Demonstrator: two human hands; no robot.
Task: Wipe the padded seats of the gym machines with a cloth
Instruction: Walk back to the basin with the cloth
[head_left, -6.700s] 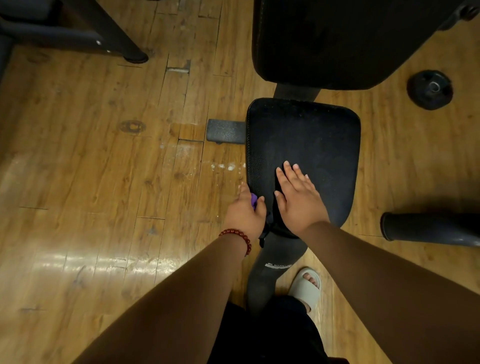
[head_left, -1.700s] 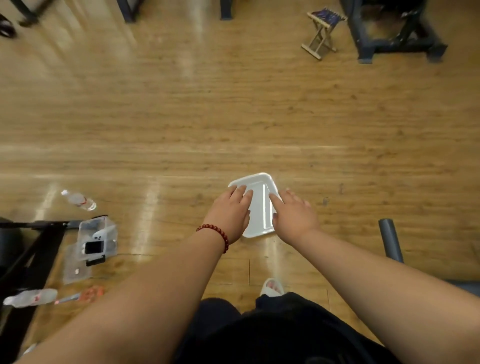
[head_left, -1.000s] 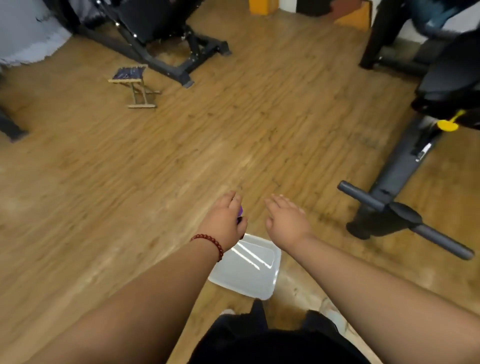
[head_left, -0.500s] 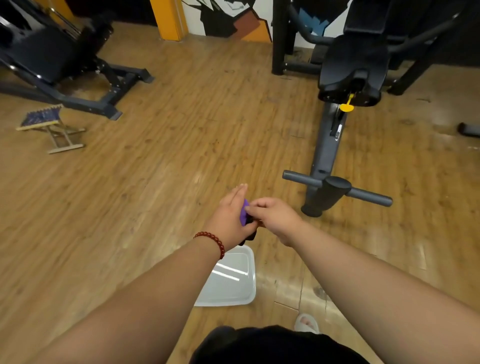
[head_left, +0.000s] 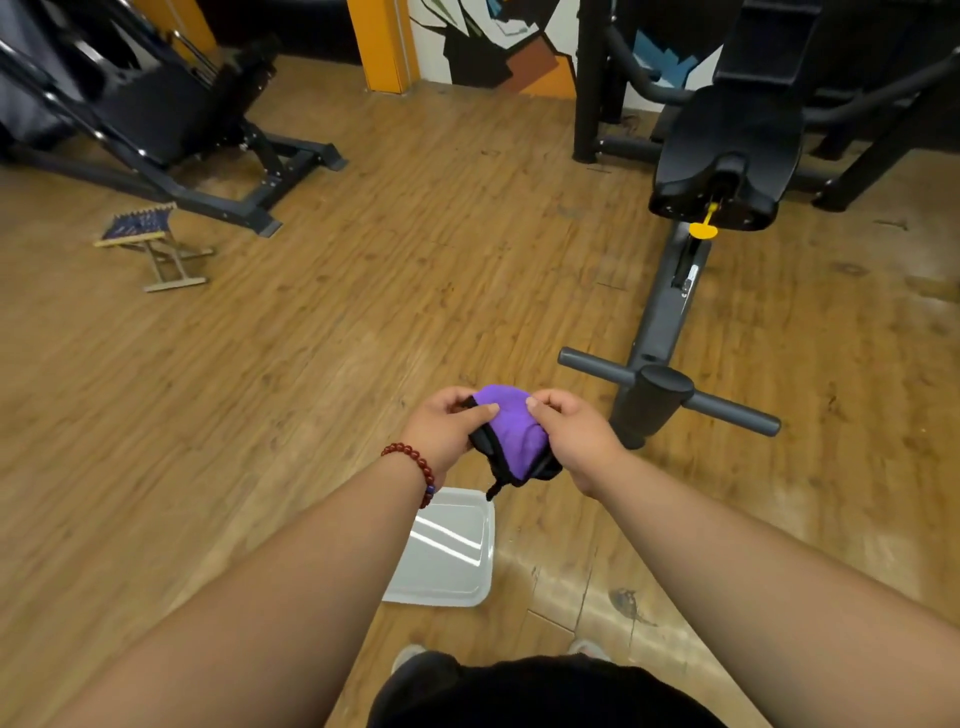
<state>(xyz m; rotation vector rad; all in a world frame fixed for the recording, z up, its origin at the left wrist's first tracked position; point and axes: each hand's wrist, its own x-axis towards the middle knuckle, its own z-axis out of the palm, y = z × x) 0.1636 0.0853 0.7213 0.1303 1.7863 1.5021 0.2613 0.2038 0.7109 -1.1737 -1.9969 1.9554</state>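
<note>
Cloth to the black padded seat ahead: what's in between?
Head view: between the purple cloth and the padded seat lie wood floor and the left end of the machine's grey crossbar.

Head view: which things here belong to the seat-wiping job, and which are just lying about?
Job in hand: purple cloth, pinched by the left hand and the right hand; black padded seat on the machine ahead.
Lying about: folding stool; white tray.

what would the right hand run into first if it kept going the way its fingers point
The right hand points its fingers inward, so the purple cloth it pinches comes first, then likely the left hand.
</note>
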